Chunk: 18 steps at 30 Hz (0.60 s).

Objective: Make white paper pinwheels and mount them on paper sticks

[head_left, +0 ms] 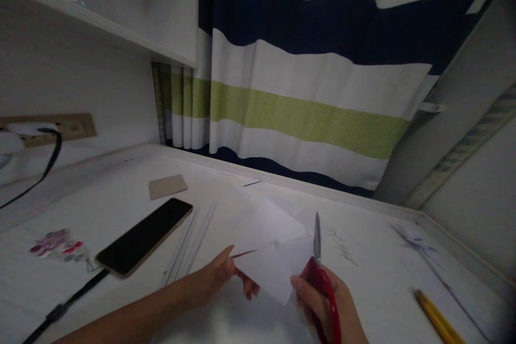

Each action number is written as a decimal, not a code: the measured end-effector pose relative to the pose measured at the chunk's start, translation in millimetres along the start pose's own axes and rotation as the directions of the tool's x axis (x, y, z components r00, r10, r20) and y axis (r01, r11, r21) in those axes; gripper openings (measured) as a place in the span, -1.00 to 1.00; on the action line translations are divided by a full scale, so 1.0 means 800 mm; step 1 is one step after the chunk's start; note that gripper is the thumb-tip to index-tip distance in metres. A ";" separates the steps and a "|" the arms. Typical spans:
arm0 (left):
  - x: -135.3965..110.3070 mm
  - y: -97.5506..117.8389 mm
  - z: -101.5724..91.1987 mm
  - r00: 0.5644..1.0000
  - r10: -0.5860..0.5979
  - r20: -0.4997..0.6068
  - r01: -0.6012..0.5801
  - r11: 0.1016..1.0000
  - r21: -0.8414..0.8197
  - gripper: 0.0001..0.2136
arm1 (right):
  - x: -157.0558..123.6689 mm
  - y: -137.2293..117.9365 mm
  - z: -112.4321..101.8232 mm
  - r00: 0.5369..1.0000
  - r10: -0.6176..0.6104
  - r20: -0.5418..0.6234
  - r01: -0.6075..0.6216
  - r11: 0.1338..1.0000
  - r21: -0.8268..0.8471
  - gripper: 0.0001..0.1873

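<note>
A white piece of paper is held above the desk between both hands. My left hand is closed on its left edge, thumb on top and fingers underneath. In my right hand are red-handled scissors, blades pointing up and away and seemingly together. The right thumb and fingers also sit at the paper's right edge. Just beyond is more white paper; whether it is part of the same sheet I cannot tell.
A phone with a cable lies left, near clear thin strips, a beige card and small pink-and-red trinkets. On the right are a yellow pen-like object and a thin stem-like item. A striped curtain hangs behind.
</note>
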State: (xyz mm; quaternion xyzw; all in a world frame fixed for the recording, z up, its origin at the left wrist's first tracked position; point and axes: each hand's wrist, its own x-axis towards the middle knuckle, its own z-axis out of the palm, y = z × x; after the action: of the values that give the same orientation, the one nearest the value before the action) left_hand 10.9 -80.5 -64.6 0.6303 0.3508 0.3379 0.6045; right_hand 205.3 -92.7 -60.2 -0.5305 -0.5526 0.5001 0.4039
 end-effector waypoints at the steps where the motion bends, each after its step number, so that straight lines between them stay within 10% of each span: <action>1: 0.001 0.002 0.002 0.996 0.019 0.082 -0.018 1.000 -0.011 -0.33 | 0.000 0.002 0.001 0.999 -0.006 -0.038 0.006 1.000 0.010 -0.63; 18: -0.008 0.006 0.024 0.989 -0.143 0.034 0.133 0.970 0.206 -0.57 | -0.010 0.016 0.017 0.998 0.033 0.044 -0.037 0.993 0.108 -0.56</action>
State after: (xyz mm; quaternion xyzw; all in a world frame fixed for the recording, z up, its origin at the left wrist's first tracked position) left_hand 24.2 -96.5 -61.0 0.6708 0.4116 0.2423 0.5674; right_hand 195.2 -103.1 -74.1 -0.5065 -0.5237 0.5476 0.4115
